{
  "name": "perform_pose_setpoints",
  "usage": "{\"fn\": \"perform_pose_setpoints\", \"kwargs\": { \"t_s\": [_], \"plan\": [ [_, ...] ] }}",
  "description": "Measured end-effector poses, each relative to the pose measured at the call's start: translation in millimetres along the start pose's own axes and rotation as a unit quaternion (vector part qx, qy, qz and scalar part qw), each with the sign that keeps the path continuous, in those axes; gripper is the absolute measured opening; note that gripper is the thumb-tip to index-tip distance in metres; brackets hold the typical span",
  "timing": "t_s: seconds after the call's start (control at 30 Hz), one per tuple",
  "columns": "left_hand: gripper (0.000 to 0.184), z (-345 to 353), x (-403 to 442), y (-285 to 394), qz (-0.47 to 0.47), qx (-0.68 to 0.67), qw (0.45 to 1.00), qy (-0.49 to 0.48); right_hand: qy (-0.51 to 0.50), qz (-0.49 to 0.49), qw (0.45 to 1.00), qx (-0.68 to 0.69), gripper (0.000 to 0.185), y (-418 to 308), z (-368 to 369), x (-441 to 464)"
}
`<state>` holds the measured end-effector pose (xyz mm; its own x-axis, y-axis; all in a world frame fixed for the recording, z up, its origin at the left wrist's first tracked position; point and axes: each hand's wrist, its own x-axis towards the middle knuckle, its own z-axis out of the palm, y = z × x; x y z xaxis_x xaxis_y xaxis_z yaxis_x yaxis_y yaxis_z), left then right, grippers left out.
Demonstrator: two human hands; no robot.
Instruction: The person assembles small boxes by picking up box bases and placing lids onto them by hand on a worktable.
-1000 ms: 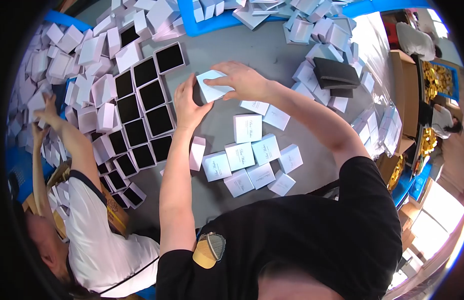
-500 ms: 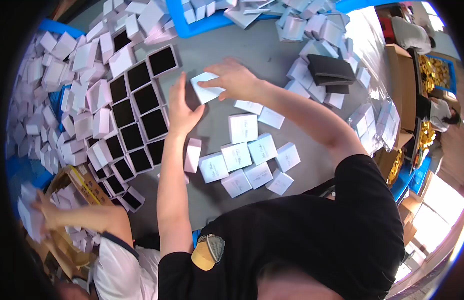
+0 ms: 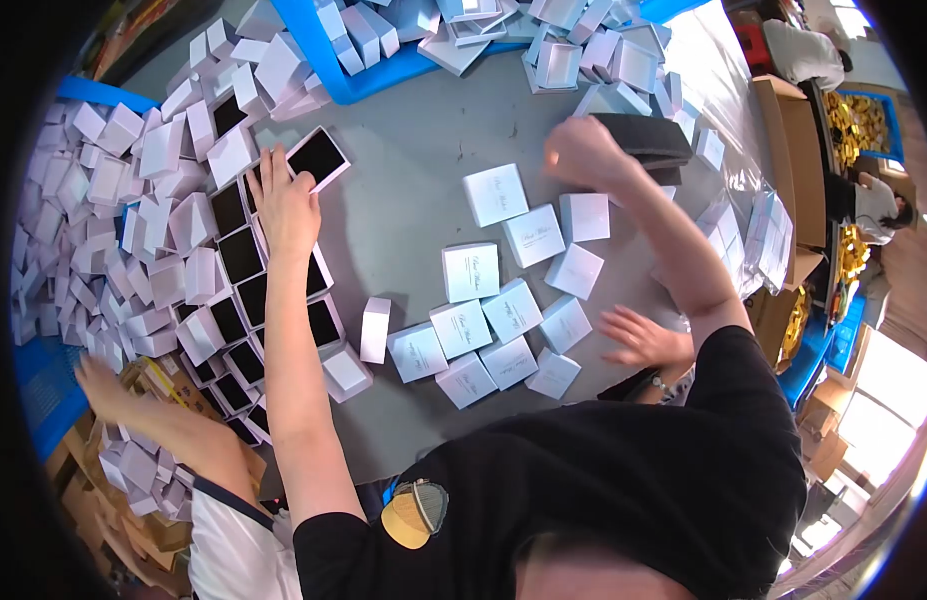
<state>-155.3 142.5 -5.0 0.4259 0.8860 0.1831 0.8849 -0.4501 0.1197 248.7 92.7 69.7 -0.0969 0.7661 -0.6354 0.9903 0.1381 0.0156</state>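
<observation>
Spreading its fingers at upper left, the left hand (image 3: 283, 205) touches black-lined boxes (image 3: 241, 256). The right hand (image 3: 586, 155) curls by dark pads (image 3: 648, 138), grip unclear. Central white boxes (image 3: 470, 272) read "Best Wishes".

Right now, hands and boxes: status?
Left hand at open black-lined boxes, grip unclear. Right hand by black foam, grip unclear. Another person's hand near closed white boxes; possible obstruction.
</observation>
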Motion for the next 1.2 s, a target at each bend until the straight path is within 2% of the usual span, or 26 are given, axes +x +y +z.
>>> {"fn": "perform_pose_setpoints", "kwargs": {
  "t_s": [0.07,0.1,0.13,0.2,0.23,0.33,0.43,0.47,0.53,0.6,0.67,0.7,0.8,0.9,1.0,1.1,1.2],
  "plan": [
    [0.015,-7,3,13,0.025,-0.050,0.998,-0.021,0.226,0.044,0.973,0.017,0.020,19,-7,17],
    [0.014,-1,0,19,0.044,-0.093,0.994,-0.032,0.363,0.002,0.932,-0.010,0.021,37,-5,38],
    [0.014,-1,-4,29,0.061,-0.128,0.989,-0.046,0.494,-0.038,0.868,-0.036,0.023,54,-5,61],
    [0.012,12,-16,48,0.025,-0.312,0.942,-0.117,0.480,-0.045,0.863,-0.149,0.024,76,-9,90],
    [0.013,11,-21,60,0.034,-0.313,0.943,-0.106,0.470,-0.048,0.857,-0.205,0.025,76,-11,95],
    [0.050,20,-35,76,-0.011,-0.374,0.927,-0.033,0.481,-0.092,0.858,-0.157,0.023,47,-20,86],
    [0.086,21,-44,86,-0.122,-0.504,0.854,-0.022,0.483,-0.145,0.856,-0.110,0.023,-16,-38,64],
    [0.091,24,-43,88,-0.118,-0.507,0.854,-0.018,0.486,-0.161,0.854,-0.096,0.023,-35,-41,60],
    [0.102,33,-41,90,-0.108,-0.510,0.853,-0.012,0.440,-0.135,0.888,0.003,0.023,-88,-5,78],
    [0.104,46,-40,91,-0.098,-0.473,0.875,0.016,0.389,-0.100,0.914,0.063,0.028,-148,14,77],
    [0.106,52,-42,90,-0.095,-0.435,0.895,0.025,0.384,-0.271,0.878,0.094,0.033,-164,12,57],
    [0.109,50,-41,91,-0.100,-0.443,0.890,0.029,0.327,-0.303,0.889,0.107,0.039,-166,8,47],
    [0.107,38,-43,93,-0.127,-0.412,0.903,0.000,0.281,-0.330,0.879,0.200,0.043,-152,23,46],
    [0.105,37,-41,92,-0.128,-0.373,0.919,-0.013,0.162,-0.336,0.907,0.195,0.057,-143,12,45],
    [0.103,48,-44,87,-0.062,-0.358,0.931,0.037,0.215,-0.377,0.898,0.078,0.075,-130,16,32],
    [0.102,51,-43,80,-0.042,-0.395,0.918,0.017,0.257,-0.383,0.884,0.082,0.087,-127,30,32],
    [0.100,48,-42,83,-0.044,-0.382,0.923,0.029,0.254,-0.368,0.890,0.089,0.087,-128,27,29]
  ]
}}
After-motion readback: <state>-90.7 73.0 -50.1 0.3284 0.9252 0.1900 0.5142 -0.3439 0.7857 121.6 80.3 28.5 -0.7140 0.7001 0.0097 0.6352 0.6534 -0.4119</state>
